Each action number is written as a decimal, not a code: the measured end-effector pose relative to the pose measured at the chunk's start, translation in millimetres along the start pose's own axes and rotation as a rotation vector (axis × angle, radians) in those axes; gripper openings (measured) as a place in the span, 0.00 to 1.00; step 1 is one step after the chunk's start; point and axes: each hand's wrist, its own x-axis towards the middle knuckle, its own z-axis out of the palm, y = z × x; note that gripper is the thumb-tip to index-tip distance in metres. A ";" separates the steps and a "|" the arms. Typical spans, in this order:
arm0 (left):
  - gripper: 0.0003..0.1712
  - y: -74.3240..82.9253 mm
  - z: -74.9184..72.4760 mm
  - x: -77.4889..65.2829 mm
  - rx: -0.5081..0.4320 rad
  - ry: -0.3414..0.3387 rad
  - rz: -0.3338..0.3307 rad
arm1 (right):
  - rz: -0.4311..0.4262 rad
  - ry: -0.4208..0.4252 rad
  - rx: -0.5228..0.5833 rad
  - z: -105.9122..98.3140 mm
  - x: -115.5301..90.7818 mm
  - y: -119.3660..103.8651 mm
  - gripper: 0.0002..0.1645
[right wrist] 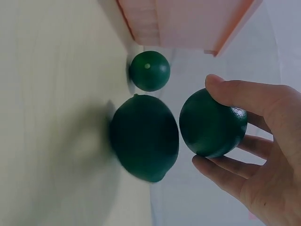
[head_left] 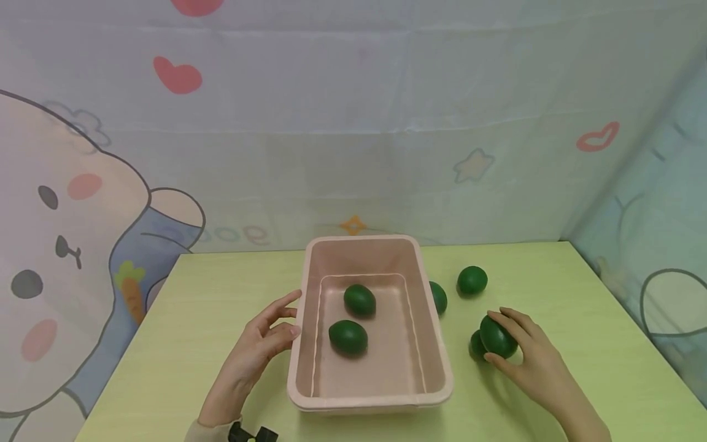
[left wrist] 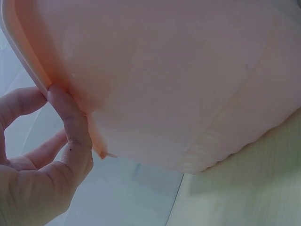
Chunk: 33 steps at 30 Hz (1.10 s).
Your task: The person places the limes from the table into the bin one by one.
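A pink rectangular plastic bin (head_left: 372, 402) stands on the table, holding two green limes, the rear lime (head_left: 359, 301) and the front lime (head_left: 348, 337). My left hand (head_left: 259, 337) holds the bin's left rim, fingers bent and thumb at the edge, as the left wrist view also shows (left wrist: 51, 155). To the right of the bin, my right hand (head_left: 533, 356) grips a lime (right wrist: 213, 123) between thumb and fingertips. Beneath it in the head view, partly hidden, another lime (head_left: 477, 347) lies on the table.
One lime (head_left: 439, 298) is half hidden behind the bin's right wall, and a further lime (head_left: 472, 280) lies toward the back right. A printed cloth (head_left: 353, 153) hangs behind the pale yellow-green table (head_left: 243, 276).
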 end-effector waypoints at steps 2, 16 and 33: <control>0.35 -0.4 -0.1 0.0 -0.001 0.000 0.000 | -0.004 -0.008 -0.001 -1.3 3.1 -1.6 0.43; 0.35 0.2 -0.3 -0.7 -0.004 0.000 -0.003 | -0.053 -0.020 -0.019 -4.4 24.4 -9.3 0.42; 0.35 1.4 0.4 -0.8 0.005 0.013 -0.018 | -0.100 -0.041 -0.017 -8.6 41.1 -20.2 0.43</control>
